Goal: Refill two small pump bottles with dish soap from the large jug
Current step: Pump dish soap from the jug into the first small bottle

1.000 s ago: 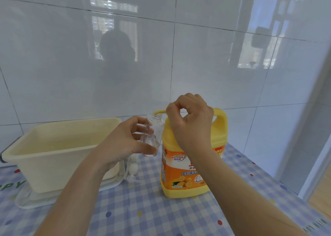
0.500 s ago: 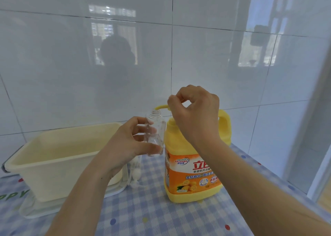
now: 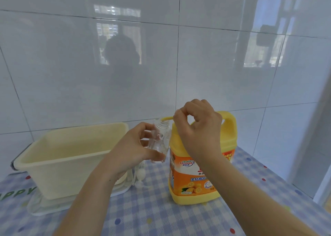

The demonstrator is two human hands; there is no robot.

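Left grip (image 3: 133, 152): bottle (image 3: 160, 139) clear smooth plastic. Right of grip, jug (image 3: 188, 182) glossy yellow plastic. Wall tiles (image 3: 71, 74) glossy.

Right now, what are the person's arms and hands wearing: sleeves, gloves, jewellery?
Nothing that shows. The left hand and right hand have no gloves or rings. Both forearms are uncovered to the picture's edge: no sleeve, watch or bracelet in view.

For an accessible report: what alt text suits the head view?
The left hand holds a small clear bottle, open-necked, beside a yellow soap jug whose top the right hand grips. A cream tub stands at left.
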